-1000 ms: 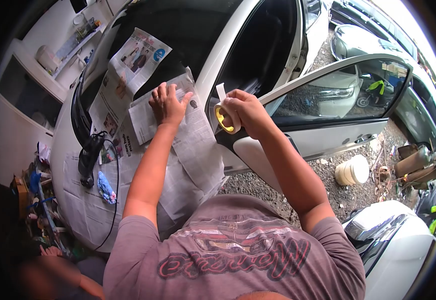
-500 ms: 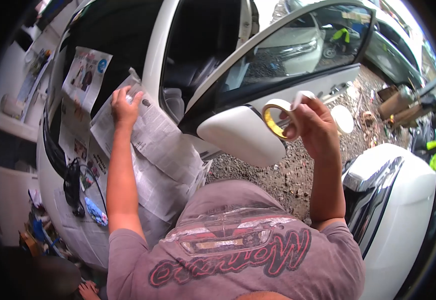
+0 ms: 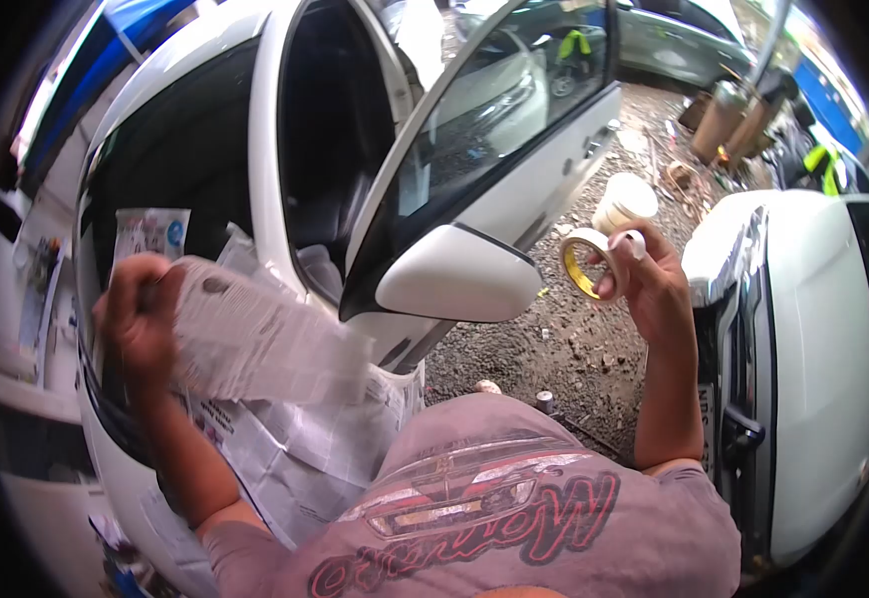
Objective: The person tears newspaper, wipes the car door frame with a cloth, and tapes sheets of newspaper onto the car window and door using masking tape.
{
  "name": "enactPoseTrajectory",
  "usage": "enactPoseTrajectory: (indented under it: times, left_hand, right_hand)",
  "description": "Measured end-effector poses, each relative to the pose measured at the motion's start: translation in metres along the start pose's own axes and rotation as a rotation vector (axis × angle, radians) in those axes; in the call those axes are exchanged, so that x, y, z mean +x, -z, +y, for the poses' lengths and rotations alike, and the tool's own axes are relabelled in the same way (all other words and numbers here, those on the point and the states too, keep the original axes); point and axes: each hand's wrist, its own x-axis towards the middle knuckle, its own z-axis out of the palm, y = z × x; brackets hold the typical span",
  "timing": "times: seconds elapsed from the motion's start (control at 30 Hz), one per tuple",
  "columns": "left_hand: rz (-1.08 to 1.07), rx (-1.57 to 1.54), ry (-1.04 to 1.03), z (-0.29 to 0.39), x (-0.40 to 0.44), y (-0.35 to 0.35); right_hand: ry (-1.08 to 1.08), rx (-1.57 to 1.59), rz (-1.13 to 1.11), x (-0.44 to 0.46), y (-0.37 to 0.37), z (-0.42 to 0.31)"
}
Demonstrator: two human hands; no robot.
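My left hand (image 3: 141, 324) is closed on the edge of a newspaper sheet (image 3: 265, 334), which is blurred and lifted above the car hood. More newspaper (image 3: 305, 439) lies over the hood under it, and another printed sheet (image 3: 150, 234) rests at the windshield (image 3: 175, 149). Off to the right, above the gravel, my right hand (image 3: 644, 274) grips a roll of masking tape (image 3: 584, 265) with a yellow inner core. A loose white end of the tape shows by its fingers.
An open car door (image 3: 544, 184) with a white side mirror (image 3: 459, 274) stands between my hands. Beyond it are a white bucket (image 3: 626, 201) and cylinders (image 3: 722, 120) on gravel (image 3: 574, 349). Another white car (image 3: 823, 369) is close on my right.
My left hand has gone from pressing on the newspaper to holding a sheet up, moving left. The view has turned, and my right hand still carries the tape roll.
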Motion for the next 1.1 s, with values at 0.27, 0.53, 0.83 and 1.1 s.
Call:
enactPoseTrajectory:
  times: [0.27,0.53,0.83,1.1]
  left_hand:
    - [-0.033,-0.247,-0.626,0.117,0.142,0.052]
    - [0.154,-0.077,-1.109,0.189,0.329,-0.092]
    - [-0.068,0.024,-0.381,0.162,0.378,-0.387]
    - [-0.091,-0.124,-0.057,0.170,0.438,-0.398]
  right_hand:
    - [0.124,-0.012,0.017,-0.015,0.035,-0.016]
    - [0.150,0.020,0.211,0.001,0.143,-0.017]
    - [0.002,0.041,0.183,0.155,0.341,-0.010]
    - [-0.102,-0.065,-0.012,0.291,0.424,-0.035]
